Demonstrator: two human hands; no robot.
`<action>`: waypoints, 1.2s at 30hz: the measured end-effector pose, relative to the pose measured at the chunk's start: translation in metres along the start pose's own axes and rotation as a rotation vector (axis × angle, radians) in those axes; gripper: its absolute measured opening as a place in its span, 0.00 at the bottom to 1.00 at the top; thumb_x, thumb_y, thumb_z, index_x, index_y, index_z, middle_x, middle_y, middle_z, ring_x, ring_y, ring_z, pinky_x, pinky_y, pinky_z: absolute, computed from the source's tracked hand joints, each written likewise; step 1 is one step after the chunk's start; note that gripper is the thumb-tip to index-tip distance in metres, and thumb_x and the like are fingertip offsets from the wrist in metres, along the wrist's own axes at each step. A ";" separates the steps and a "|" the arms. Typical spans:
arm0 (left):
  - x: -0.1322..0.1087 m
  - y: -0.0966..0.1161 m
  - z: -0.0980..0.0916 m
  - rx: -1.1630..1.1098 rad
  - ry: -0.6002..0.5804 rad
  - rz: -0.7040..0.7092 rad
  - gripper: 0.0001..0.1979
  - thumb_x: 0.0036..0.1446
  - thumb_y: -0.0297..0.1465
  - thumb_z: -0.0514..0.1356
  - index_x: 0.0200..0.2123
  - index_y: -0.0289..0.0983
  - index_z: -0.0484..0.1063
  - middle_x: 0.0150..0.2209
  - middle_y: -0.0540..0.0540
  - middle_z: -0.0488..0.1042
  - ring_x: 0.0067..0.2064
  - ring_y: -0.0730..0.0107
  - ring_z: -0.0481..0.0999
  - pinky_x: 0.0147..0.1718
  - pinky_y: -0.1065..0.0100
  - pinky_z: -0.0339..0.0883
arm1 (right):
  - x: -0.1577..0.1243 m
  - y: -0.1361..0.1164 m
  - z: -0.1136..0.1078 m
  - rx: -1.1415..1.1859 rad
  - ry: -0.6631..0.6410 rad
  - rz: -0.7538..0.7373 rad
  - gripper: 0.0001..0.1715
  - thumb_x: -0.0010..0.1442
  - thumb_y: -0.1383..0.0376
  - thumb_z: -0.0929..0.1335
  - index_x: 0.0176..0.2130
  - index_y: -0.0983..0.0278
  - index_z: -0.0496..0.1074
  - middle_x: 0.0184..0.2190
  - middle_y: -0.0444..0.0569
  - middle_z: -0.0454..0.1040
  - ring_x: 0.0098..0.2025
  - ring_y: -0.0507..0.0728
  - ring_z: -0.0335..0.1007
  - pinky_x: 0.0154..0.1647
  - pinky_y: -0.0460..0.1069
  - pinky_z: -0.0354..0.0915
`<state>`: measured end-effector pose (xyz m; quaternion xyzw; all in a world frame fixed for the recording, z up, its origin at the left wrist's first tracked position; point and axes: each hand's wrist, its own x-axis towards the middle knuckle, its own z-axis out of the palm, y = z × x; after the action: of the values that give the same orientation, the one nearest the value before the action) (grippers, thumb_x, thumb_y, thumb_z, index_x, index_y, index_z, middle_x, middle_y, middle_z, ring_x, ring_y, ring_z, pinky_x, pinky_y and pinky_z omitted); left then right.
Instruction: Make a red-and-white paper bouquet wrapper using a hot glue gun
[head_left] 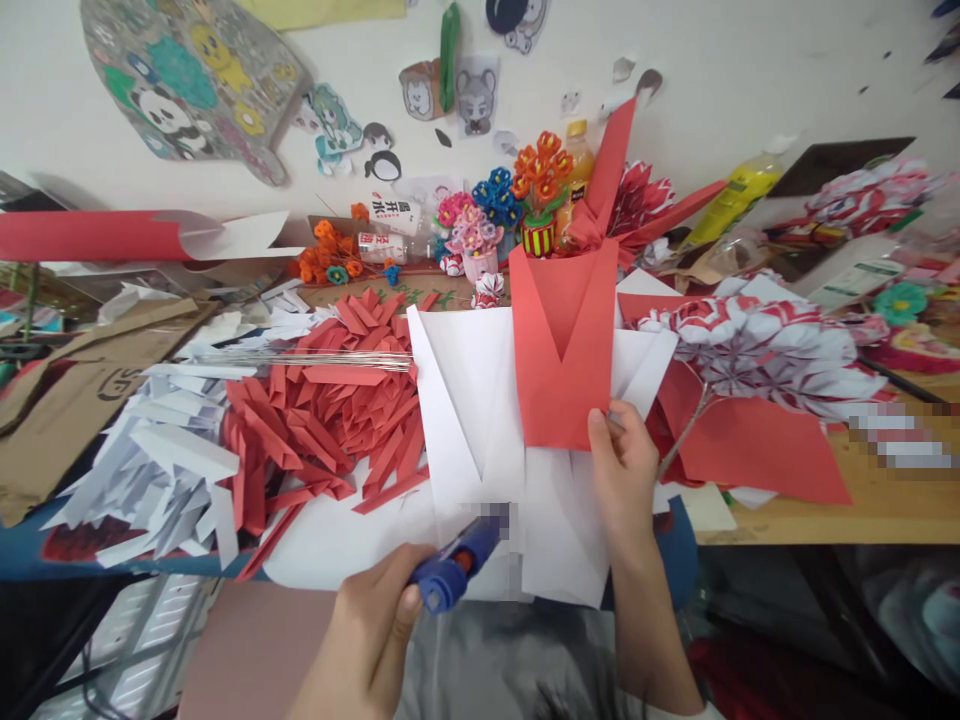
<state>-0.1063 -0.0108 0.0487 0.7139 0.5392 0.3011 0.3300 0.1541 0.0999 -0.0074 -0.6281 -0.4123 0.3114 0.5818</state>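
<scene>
My left hand (379,610) is closed around a blue hot glue gun (446,580), low in front of the paper; its tip is blurred out. My right hand (622,455) pinches the lower right corner of a red folded paper (562,390) with a V-shaped opening at its top. Behind and below the red piece lie white folded papers (472,430), the left one also with a V-shaped fold. The red piece overlaps the white ones; whether it is stuck to them I cannot tell.
To the left are piles of red folded strips (337,400) and white folded strips (165,450), with thin wires (337,360) across them. Red-and-white paper flowers (757,340) lie at right. Pipe-cleaner flowers (540,180) and bottles (739,195) line the wall. Flattened cardboard (82,380) sits far left.
</scene>
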 end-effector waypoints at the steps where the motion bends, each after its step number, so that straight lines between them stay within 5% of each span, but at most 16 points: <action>1: 0.001 -0.004 0.001 0.030 0.008 0.063 0.16 0.71 0.37 0.48 0.50 0.41 0.73 0.34 0.46 0.79 0.30 0.66 0.77 0.29 0.71 0.68 | 0.000 0.000 0.000 -0.005 0.002 0.000 0.20 0.64 0.49 0.68 0.48 0.60 0.72 0.37 0.49 0.81 0.36 0.59 0.76 0.42 0.53 0.69; 7: -0.006 -0.021 0.003 0.244 0.096 0.268 0.21 0.70 0.31 0.49 0.63 0.39 0.65 0.41 0.42 0.79 0.38 0.64 0.81 0.36 0.70 0.72 | 0.000 0.001 -0.001 0.027 0.038 -0.012 0.20 0.64 0.50 0.69 0.47 0.61 0.72 0.39 0.50 0.80 0.39 0.59 0.76 0.41 0.52 0.69; 15: -0.010 -0.044 0.025 0.198 0.285 0.147 0.25 0.67 0.33 0.54 0.65 0.38 0.61 0.52 0.37 0.77 0.49 0.57 0.80 0.45 0.63 0.74 | -0.007 -0.026 -0.005 0.167 0.009 0.006 0.16 0.63 0.51 0.70 0.41 0.60 0.68 0.20 0.36 0.65 0.17 0.49 0.56 0.17 0.45 0.53; 19: -0.004 -0.053 0.047 0.094 0.354 0.004 0.27 0.67 0.35 0.55 0.67 0.37 0.60 0.48 0.37 0.78 0.49 0.57 0.80 0.47 0.60 0.74 | -0.020 -0.037 -0.021 0.187 -0.026 0.036 0.14 0.63 0.53 0.71 0.42 0.59 0.69 0.20 0.38 0.67 0.16 0.50 0.59 0.17 0.45 0.54; 25: 0.007 -0.054 0.067 0.019 0.408 -0.021 0.29 0.68 0.36 0.54 0.69 0.36 0.56 0.45 0.38 0.79 0.50 0.57 0.80 0.50 0.58 0.72 | -0.045 -0.025 -0.039 0.201 -0.063 0.106 0.13 0.63 0.55 0.72 0.40 0.58 0.69 0.23 0.42 0.74 0.24 0.54 0.70 0.27 0.48 0.65; 36: 0.010 -0.053 0.082 0.065 0.477 -0.072 0.33 0.69 0.33 0.53 0.73 0.36 0.47 0.46 0.36 0.79 0.50 0.57 0.81 0.46 0.60 0.74 | -0.089 -0.015 -0.037 0.147 -0.188 0.229 0.19 0.61 0.51 0.72 0.42 0.59 0.65 0.27 0.44 0.78 0.24 0.55 0.74 0.27 0.48 0.68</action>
<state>-0.0701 -0.0026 -0.0417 0.6133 0.6363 0.4315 0.1807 0.1421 0.0035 0.0046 -0.5948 -0.3667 0.4624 0.5458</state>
